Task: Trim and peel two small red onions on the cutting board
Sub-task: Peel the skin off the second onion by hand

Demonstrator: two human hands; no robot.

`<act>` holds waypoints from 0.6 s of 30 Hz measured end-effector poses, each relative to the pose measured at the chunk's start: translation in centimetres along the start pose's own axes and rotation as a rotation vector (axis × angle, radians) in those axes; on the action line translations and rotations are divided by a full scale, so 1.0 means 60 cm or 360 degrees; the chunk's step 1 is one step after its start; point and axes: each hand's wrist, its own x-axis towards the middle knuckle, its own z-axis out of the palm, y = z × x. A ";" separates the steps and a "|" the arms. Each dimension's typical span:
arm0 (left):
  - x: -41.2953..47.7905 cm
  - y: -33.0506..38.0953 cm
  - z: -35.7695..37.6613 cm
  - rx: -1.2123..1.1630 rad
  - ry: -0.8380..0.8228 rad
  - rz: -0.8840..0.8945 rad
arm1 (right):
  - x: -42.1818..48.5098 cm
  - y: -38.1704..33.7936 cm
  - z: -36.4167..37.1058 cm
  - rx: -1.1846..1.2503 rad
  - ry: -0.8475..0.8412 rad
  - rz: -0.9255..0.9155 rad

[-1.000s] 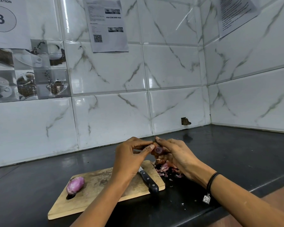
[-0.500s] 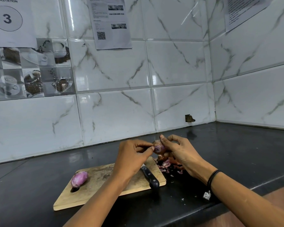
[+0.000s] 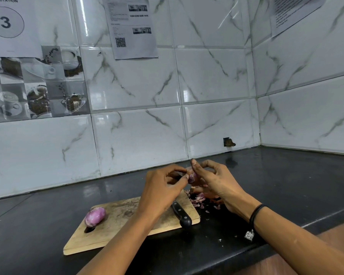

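Both hands pinch one small red onion (image 3: 191,177) in mid-air: left hand (image 3: 163,187) with fingertips on its near side, right hand (image 3: 216,183) with thumb and fingers curled round it, over the cutting board's (image 3: 127,225) far right corner. Peel scraps (image 3: 199,199) lie on the worktop (image 3: 286,185) just off that corner. Knife (image 3: 182,214) lies on the board's right end. Second onion (image 3: 94,216) sits at the board's left end.

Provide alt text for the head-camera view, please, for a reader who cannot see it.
A left hand and a right hand hold a small red onion above a black counter. A second onion and a knife lie on the wooden cutting board; purple peelings lie beside its right edge.
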 end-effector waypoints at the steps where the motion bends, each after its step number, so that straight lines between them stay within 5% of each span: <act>1: 0.000 0.000 0.001 -0.0015 -0.0005 0.0000 | -0.001 -0.001 0.000 0.0030 -0.0007 0.0012; 9: 0.007 -0.008 0.001 -0.0110 0.0099 -0.0115 | 0.012 0.009 -0.001 0.0237 -0.0056 -0.0045; 18: 0.000 -0.001 -0.005 -0.0532 -0.0059 -0.0380 | 0.007 0.008 0.000 -0.0056 -0.0128 -0.0114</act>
